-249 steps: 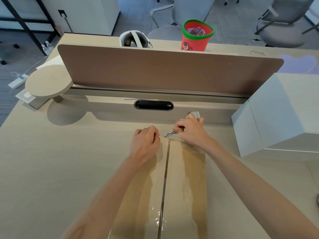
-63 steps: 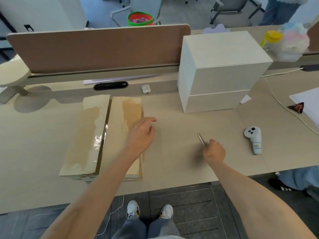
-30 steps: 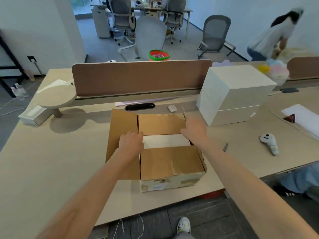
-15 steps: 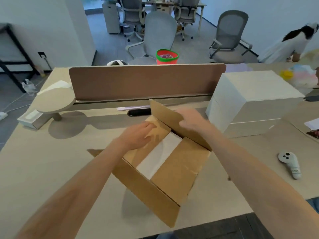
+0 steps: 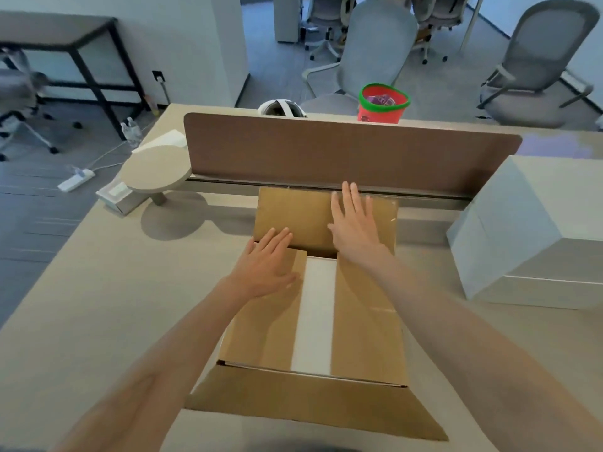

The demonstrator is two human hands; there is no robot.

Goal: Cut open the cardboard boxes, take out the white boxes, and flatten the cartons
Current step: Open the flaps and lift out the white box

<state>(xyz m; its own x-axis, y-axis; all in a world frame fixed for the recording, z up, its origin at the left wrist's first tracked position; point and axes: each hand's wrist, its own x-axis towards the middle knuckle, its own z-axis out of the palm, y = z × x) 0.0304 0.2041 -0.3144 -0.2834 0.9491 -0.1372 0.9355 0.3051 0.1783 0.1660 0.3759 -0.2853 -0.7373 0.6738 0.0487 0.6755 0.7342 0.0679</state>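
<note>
Okay: carton point(image 5: 365, 324) sits open on the bench point(image 5: 114, 305), white box point(image 5: 315, 314) inside, showing between the inner flaps.
Your hands lie flat, fingers straight, gripping nothing: left hand point(image 5: 264, 269) on the left inner flap point(image 5: 261, 331), right hand point(image 5: 354, 230) on the far flap point(image 5: 293, 213). The box looks rigid, smooth and snug, so probably slippery; fold the flaps out and take it by the side walls.

Soft, even indoor light with a cool bluish cast fills the room. The round shelf point(image 5: 155, 169) throws a soft-edged shadow onto the desk point(image 5: 98, 305), nearer and slightly right of it. The white boxes point(image 5: 538, 223) look grey-blue on their shaded faces. Wide-angle distortion bows the divider point(image 5: 326, 151) and tilts the far edges outward. The forearms point(image 5: 473, 353) near the bottom and the left chair point(image 5: 16, 89) are blurred.
</note>
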